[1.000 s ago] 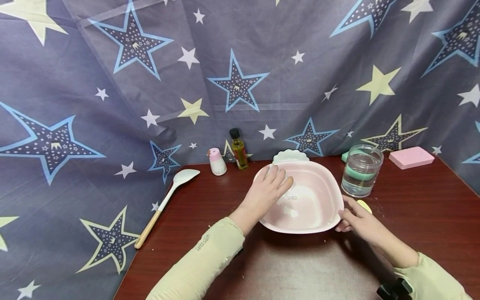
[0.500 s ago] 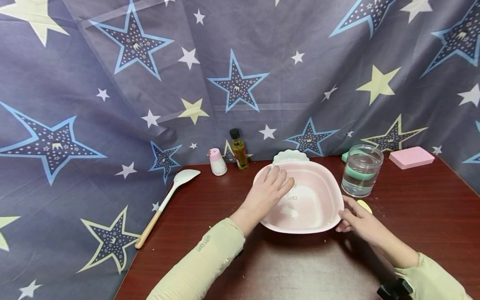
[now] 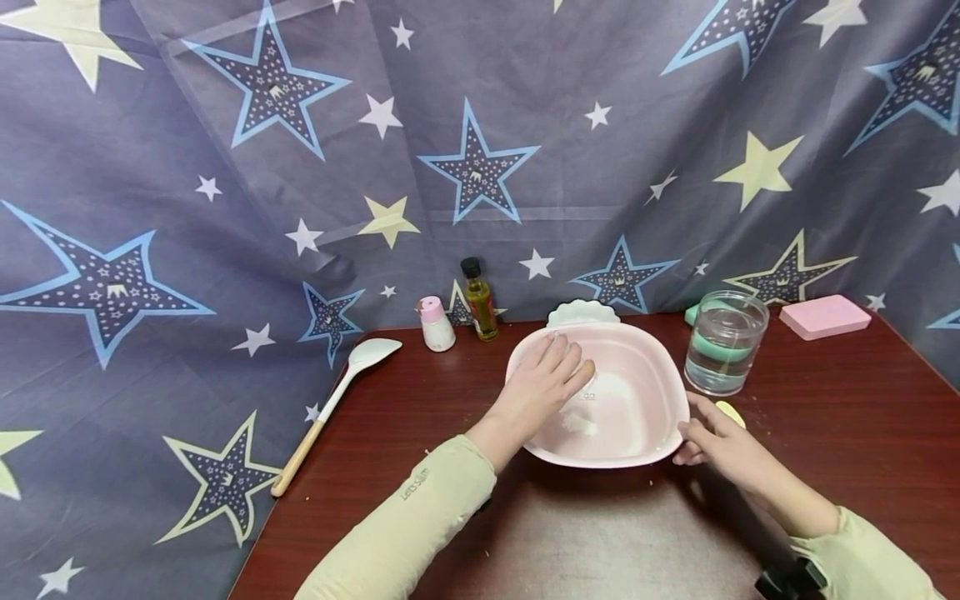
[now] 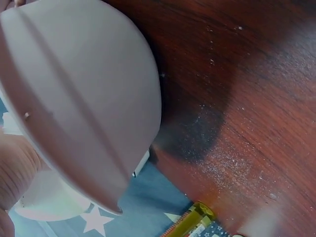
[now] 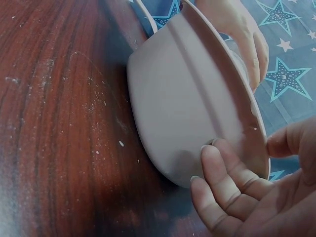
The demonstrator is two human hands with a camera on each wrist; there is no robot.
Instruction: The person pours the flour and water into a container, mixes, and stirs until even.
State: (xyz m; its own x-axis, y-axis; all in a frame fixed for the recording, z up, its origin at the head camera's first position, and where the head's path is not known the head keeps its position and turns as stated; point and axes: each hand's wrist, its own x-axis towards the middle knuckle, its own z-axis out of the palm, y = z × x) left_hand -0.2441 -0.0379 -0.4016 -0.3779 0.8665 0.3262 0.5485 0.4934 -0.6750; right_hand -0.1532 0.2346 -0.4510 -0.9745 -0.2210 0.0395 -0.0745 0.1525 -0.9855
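A pale pink basin (image 3: 637, 392) stands on the table, its base hidden in shadow. My left hand (image 3: 536, 392) reaches over its left side with fingers bent down inside. In the right wrist view a pale, see-through rounded thing (image 5: 237, 53) shows under those bent fingers, which seem to grip it; its kind is unclear, and the hand mostly hides it. At the basin's right side my right hand (image 3: 723, 446) pinches the rim, thumb (image 5: 284, 143) on the edge and the other fingers (image 5: 217, 170) against the outer wall.
Behind the basin is a white scalloped thing (image 3: 583, 312). A clear jar of water (image 3: 722, 350), a pink sponge (image 3: 825, 317) and a small yellow thing (image 3: 729, 412) are to the right. A pink-capped shaker (image 3: 437, 327), an oil bottle (image 3: 480, 304) and a white spatula (image 3: 337, 392) are leftward.
Inside the basin my left hand has shifted slightly right, and its fingers have bent further. The right hand and the basin stay where they were.
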